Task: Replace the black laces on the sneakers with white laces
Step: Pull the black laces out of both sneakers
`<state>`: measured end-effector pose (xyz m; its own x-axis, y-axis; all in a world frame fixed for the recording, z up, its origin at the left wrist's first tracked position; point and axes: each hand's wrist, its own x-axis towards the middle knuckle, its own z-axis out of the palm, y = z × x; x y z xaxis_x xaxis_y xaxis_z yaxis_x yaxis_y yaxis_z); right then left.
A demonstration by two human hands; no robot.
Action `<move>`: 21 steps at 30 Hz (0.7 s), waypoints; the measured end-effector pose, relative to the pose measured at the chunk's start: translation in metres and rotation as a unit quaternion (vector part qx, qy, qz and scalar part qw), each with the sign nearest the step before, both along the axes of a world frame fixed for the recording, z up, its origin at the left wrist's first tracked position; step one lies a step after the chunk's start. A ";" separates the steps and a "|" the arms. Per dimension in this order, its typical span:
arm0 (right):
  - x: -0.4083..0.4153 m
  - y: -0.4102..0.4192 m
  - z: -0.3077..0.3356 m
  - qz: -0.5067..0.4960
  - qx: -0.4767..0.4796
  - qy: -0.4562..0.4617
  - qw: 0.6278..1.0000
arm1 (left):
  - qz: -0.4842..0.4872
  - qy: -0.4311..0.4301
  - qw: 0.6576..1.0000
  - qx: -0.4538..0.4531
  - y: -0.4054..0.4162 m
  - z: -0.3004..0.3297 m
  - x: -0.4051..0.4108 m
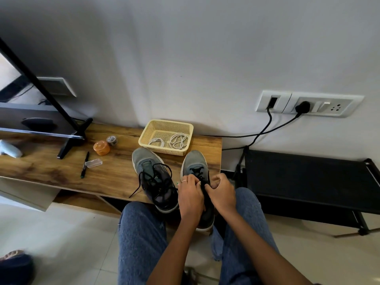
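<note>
Over the wooden shelf's (107,177) right end, your forearms reach forward; your left hand (190,199) and right hand (221,193) curl tight, pinching the black lace (197,171) on the right sneaker (194,161). White laces (178,140) lie in the basket (164,125) behind.

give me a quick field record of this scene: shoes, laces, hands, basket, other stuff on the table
left sneaker: on wooden table, black laces loosened, ends trailing
right sneaker: black lace still threaded
left hand: on right sneaker, fingers at the lace
right hand: pinching the lace
basket: yellow, behind the sneakers, holds two coiled white laces
other: orange jar, pen
</note>
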<state>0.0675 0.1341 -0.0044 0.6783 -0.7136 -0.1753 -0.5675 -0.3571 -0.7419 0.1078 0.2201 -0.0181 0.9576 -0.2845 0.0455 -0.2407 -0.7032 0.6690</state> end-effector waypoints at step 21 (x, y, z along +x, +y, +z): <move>-0.005 -0.044 0.002 0.106 0.158 0.040 0.981 | -0.026 -0.018 0.999 0.027 0.011 0.001 0.002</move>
<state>0.0621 0.0905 -0.0028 0.7809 -0.4592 -0.4235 -0.5660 -0.2331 -0.7908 0.1096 0.2314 -0.0167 0.9391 -0.3377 0.0631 -0.3019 -0.7234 0.6209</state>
